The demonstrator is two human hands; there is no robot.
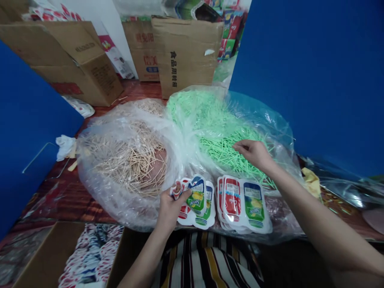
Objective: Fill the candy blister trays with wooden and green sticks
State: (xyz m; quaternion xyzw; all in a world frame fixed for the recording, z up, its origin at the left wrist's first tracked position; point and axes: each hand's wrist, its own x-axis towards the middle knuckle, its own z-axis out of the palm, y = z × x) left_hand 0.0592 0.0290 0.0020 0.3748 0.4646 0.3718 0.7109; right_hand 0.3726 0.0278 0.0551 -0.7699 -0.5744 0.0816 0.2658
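My left hand (172,208) is closed on a bent, white-edged packet (197,195) printed with Sprite and cola bottles. Under it lies another such packet (207,214) at the table's front edge. To the right of these rests a stack of flat cola-and-Sprite packets (232,200). Over a heap of thin green sticks (222,150) in a clear plastic bag, my right hand (255,154) has thumb and fingertips pinched together. Whatever may be between those fingertips is too small to make out. Thin tan sticks (141,164) fill the open bag on the left.
Cardboard boxes (189,52) stand along the back, with another box (69,56) at back left. Blue panels (315,80) flank the table. An open carton of red, white and blue bundled pieces (93,252) sits low at front left. A yellow cloth (312,182) lies at right.
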